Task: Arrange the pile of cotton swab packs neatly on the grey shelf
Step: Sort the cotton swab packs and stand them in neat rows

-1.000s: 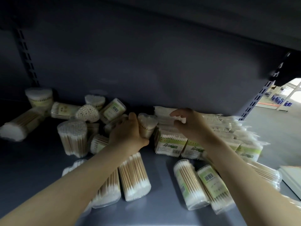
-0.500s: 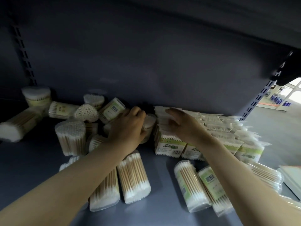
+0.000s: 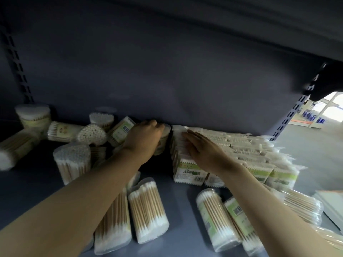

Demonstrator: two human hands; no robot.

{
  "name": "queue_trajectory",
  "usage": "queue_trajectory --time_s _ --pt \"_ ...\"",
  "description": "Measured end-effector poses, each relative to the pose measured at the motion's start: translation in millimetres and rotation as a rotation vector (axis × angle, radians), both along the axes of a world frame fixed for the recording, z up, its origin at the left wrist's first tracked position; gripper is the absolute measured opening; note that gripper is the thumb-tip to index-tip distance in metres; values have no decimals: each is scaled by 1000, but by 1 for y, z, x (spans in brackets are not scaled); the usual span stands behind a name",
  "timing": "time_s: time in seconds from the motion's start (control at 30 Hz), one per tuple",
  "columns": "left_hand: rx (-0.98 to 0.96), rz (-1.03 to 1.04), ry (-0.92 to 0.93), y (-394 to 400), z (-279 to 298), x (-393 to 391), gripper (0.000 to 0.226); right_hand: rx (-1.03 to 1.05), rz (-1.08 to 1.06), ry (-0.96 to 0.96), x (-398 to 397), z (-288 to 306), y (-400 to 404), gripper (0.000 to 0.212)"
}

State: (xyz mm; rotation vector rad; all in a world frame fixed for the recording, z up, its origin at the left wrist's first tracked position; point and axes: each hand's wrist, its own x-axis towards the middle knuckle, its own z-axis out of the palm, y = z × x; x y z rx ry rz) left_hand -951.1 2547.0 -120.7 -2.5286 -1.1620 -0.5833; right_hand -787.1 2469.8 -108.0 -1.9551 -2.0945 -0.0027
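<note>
A: What are your fingers doing?
B: Your left hand [image 3: 143, 138] curls round a clear swab tub [image 3: 163, 140] by the back wall, beside the bagged packs [image 3: 232, 151]. Your right hand [image 3: 202, 149] lies flat, fingers straight, on those bags.
A: And the rest?
B: Loose tubs [image 3: 148, 208] lie scattered across the grey shelf [image 3: 181, 236].

1. The shelf [image 3: 178, 243] and its back panel [image 3: 167, 71] are seen in dull blue-grey.
2. The cotton swab packs [image 3: 147, 210] are shown with tan sticks and white tips under clear plastic.
3. The stacked flat packs [image 3: 189, 172] are marked with white and lime-green labels.
4. A black barcode [image 3: 237, 210] is printed on one green-labelled tub.
</note>
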Motion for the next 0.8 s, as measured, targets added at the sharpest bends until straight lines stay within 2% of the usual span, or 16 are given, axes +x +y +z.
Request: queue_trajectory --time_s 0.37,0.53,0.7,0.8 --pt "22 -55 -115 15 -9 7 51 -4 -9 3 -1 1 -1 45" --pt "-67 -78 -142 8 -5 1 64 -18 -40 38 -2 4 -3 44" --pt "-18 -37 -88 -3 1 -8 80 75 -62 129 -8 14 -8 44" --pt "-7 -32 -103 -9 2 -19 68 151 -71 156 -11 19 -14 41"
